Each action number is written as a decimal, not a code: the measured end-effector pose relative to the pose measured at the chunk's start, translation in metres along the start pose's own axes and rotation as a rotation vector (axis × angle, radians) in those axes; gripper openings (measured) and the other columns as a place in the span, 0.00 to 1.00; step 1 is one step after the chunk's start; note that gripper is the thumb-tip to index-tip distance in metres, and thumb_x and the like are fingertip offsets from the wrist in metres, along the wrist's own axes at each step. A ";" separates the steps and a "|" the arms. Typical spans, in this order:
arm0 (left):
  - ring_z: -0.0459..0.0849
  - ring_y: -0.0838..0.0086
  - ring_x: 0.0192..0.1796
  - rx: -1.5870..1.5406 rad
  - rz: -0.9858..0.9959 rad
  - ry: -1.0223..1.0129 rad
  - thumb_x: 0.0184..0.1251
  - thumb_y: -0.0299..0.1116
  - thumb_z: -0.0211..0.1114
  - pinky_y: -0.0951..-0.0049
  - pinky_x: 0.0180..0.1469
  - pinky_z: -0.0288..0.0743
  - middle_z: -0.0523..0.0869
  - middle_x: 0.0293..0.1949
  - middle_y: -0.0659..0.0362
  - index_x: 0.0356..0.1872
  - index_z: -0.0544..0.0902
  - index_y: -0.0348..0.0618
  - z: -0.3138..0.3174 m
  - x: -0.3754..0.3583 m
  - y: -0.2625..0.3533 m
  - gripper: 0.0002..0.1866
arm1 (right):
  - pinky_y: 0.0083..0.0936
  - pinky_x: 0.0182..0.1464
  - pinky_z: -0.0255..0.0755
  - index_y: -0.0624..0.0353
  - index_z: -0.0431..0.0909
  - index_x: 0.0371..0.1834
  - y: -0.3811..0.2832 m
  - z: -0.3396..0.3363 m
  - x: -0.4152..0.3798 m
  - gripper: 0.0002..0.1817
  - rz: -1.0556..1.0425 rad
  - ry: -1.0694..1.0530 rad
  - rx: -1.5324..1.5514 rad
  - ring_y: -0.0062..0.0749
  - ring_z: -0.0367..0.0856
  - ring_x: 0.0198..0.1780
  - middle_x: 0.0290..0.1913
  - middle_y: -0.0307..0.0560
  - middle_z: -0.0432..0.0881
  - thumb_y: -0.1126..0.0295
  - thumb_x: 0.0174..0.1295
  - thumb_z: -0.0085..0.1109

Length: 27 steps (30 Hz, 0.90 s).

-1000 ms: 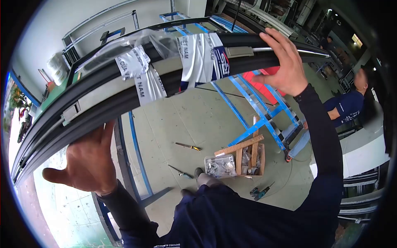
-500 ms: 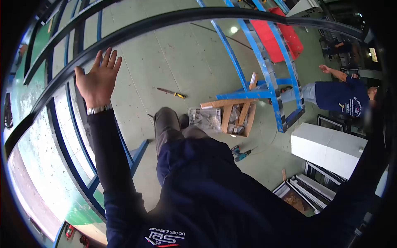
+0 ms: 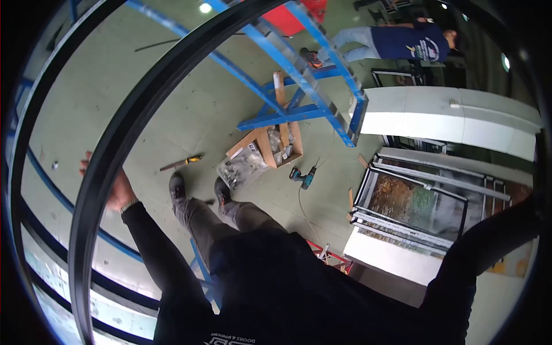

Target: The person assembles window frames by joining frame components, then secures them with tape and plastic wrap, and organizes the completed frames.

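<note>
My left hand (image 3: 119, 192) is behind one bar of a large black frame (image 3: 115, 138), which curves across the view in the wide lens. Its palm shows on one side of the bar and its fingertips on the other, so it appears wrapped around it; part of the fingers is hidden. A metal band (image 3: 129, 205) circles that wrist. My right arm (image 3: 489, 247) reaches out to the far right, where the hand is lost in the dark edge of the view.
A blue metal stand (image 3: 322, 92) is ahead, beside a cardboard box (image 3: 296, 150) and a clear bag of parts (image 3: 244, 167). A cordless drill (image 3: 305, 178) and a yellow-handled tool (image 3: 192, 160) lie on the floor. Framed panels (image 3: 414, 201) lean at right; another person (image 3: 402, 43) stands beyond.
My view has turned to the right. My left hand was spread open beside the black bar; now it is behind the bar, with fingertips showing past it. The frame stands closer and steeper.
</note>
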<state>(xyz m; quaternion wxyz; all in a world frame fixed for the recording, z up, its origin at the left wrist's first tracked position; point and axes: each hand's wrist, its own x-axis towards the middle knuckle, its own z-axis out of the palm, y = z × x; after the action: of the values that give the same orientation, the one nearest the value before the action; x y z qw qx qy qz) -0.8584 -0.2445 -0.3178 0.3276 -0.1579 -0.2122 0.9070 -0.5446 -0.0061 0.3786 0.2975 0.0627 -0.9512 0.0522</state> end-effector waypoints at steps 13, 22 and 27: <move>0.82 0.58 0.56 -0.024 -0.026 0.122 0.71 0.30 0.57 0.45 0.70 0.65 0.85 0.40 0.56 0.36 0.82 0.41 0.019 0.004 -0.043 0.07 | 0.56 0.82 0.37 0.50 0.72 0.70 -0.110 -0.062 -0.155 0.44 0.473 0.069 0.048 0.50 0.64 0.74 0.61 0.48 0.77 0.28 0.61 0.53; 0.80 0.57 0.59 0.118 -0.134 -0.034 0.73 0.32 0.54 0.46 0.73 0.62 0.85 0.47 0.54 0.41 0.80 0.39 0.083 -0.005 -0.105 0.08 | 0.54 0.80 0.41 0.53 0.75 0.66 -0.174 -0.105 -0.266 0.51 0.471 0.353 -0.043 0.49 0.67 0.70 0.59 0.52 0.77 0.21 0.64 0.25; 0.79 0.54 0.62 0.178 -0.321 -0.209 0.73 0.32 0.53 0.44 0.74 0.60 0.84 0.48 0.50 0.46 0.79 0.37 0.119 -0.008 -0.199 0.10 | 0.53 0.80 0.41 0.53 0.76 0.64 -0.235 -0.144 -0.377 0.51 0.481 0.571 -0.123 0.48 0.68 0.68 0.57 0.51 0.77 0.22 0.65 0.19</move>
<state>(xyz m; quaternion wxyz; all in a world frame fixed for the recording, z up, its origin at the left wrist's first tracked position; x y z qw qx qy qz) -0.7981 -0.1446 -0.1167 0.4568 0.0025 -0.1863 0.8699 -0.1213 -0.1851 0.2947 0.5330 -0.1974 -0.8190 0.0785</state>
